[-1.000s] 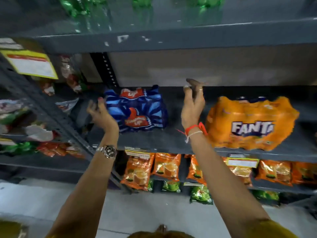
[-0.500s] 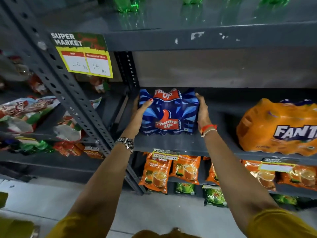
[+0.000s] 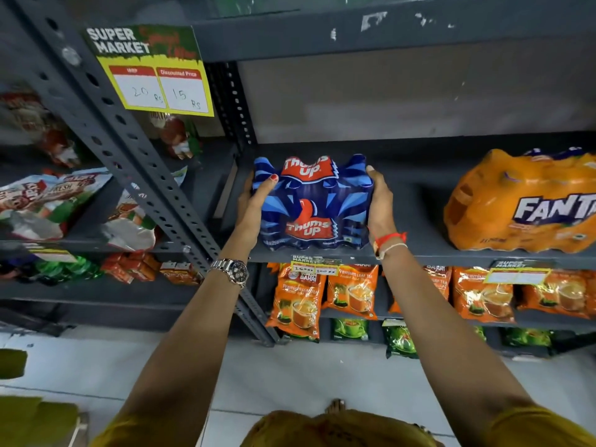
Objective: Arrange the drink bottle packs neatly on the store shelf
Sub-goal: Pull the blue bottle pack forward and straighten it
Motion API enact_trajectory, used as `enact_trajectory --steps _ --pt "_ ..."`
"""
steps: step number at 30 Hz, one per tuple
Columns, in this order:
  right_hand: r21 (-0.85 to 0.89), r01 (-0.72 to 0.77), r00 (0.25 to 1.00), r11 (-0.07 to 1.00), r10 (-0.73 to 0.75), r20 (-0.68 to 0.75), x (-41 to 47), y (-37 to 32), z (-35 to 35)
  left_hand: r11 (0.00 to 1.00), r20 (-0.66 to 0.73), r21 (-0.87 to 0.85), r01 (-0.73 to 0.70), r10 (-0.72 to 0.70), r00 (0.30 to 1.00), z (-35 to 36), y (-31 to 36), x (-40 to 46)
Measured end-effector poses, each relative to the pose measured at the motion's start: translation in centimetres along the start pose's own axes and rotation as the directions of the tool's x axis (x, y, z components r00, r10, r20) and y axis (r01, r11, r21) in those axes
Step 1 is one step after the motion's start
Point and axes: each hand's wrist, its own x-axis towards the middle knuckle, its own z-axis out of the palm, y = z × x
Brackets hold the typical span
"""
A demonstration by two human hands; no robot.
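A blue Thums Up bottle pack [image 3: 312,204] stands on the grey shelf [image 3: 416,250], near its left end and front edge. My left hand [image 3: 254,201] grips the pack's left side, thumb over the front corner. My right hand [image 3: 379,201] presses flat against its right side. An orange Fanta bottle pack [image 3: 522,204] lies on the same shelf to the right, apart from the blue pack, cut off by the frame edge.
A perforated grey upright [image 3: 135,150] slants just left of my left arm. A yellow price sign [image 3: 151,69] hangs above. Orange tea pouches [image 3: 300,301] fill the shelf below, and snack bags [image 3: 42,201] sit on the left rack. Bare shelf lies between the two packs.
My open hands came in from either side and closed on the Thums Up pack. The pack now sits closer to the shelf's front edge.
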Motion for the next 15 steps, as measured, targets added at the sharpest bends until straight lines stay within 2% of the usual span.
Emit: enact_trajectory --steps 8,15 --pt "-0.021 0.042 0.998 0.999 -0.043 -0.039 -0.44 -0.02 -0.42 1.000 0.001 0.004 0.000 0.000 1.000 0.16 -0.11 -0.64" --pt "-0.010 0.012 0.999 1.000 -0.013 -0.035 -0.68 -0.09 -0.40 1.000 -0.010 0.003 0.002 -0.002 1.000 0.14 -0.36 -0.48"
